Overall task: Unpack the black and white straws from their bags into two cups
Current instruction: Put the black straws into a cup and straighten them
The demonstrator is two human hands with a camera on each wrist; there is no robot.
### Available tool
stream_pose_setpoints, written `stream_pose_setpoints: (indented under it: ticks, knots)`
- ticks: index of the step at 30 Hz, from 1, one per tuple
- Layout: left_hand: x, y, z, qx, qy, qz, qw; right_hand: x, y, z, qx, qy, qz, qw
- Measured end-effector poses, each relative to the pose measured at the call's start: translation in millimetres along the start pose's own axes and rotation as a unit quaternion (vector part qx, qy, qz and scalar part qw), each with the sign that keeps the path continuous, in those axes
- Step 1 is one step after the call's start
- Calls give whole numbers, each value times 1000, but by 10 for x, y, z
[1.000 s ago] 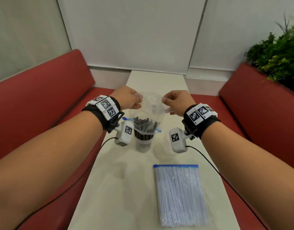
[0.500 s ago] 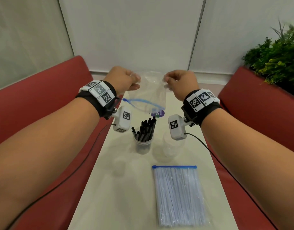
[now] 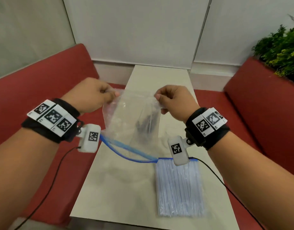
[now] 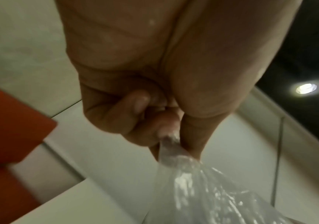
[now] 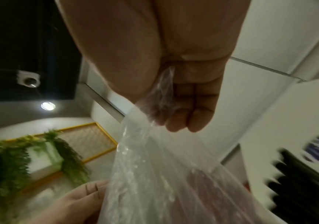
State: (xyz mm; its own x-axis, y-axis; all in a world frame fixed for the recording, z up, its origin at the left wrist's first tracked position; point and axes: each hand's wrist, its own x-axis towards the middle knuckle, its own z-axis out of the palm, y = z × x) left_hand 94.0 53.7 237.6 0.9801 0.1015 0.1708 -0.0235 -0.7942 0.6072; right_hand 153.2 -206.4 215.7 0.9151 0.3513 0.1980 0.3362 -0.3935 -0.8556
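Black half looks done: left hand (image 3: 91,94) and right hand (image 3: 173,101) each pinch a closed-end corner of the empty clear bag (image 3: 129,120), held inverted above the table (image 3: 119,188), blue zip hanging down. Black straws (image 3: 147,124) show dimly through the film; their cup is hidden behind it. Next: drop this bag, open the white straw bag (image 3: 178,186) lying nearer the table's front edge. Red benches (image 3: 48,80) flank the table, plant (image 3: 279,45) beyond its right side.
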Motion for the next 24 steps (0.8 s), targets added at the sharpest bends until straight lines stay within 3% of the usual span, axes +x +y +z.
stream_pose_setpoints:
  ticks: [6, 8, 12, 15, 20, 24]
  knots:
    - [-238, -890, 960, 23, -184, -175, 967, -286, 931, 678, -43, -146, 188, 970]
    - [-315, -1076, 1204, 23, -216, -219, 951, -361, 1147, 861, -56, -168, 240, 954]
    - [-337, -1184, 1503, 64, -243, -253, 934, -373, 1391, 1045, -152, -172, 259, 938]
    - [-205, -1213, 1571, 136, -239, -238, 931, -278, 1421, 1016, -204, -140, 250, 936]
    - [190, -978, 1640, 102, -190, -122, 969, 32, 1383, 927, -202, -73, 214, 953]
    - [510, -761, 1823, 114, -186, -59, 974, 215, 1347, 933, -185, -71, 192, 961]
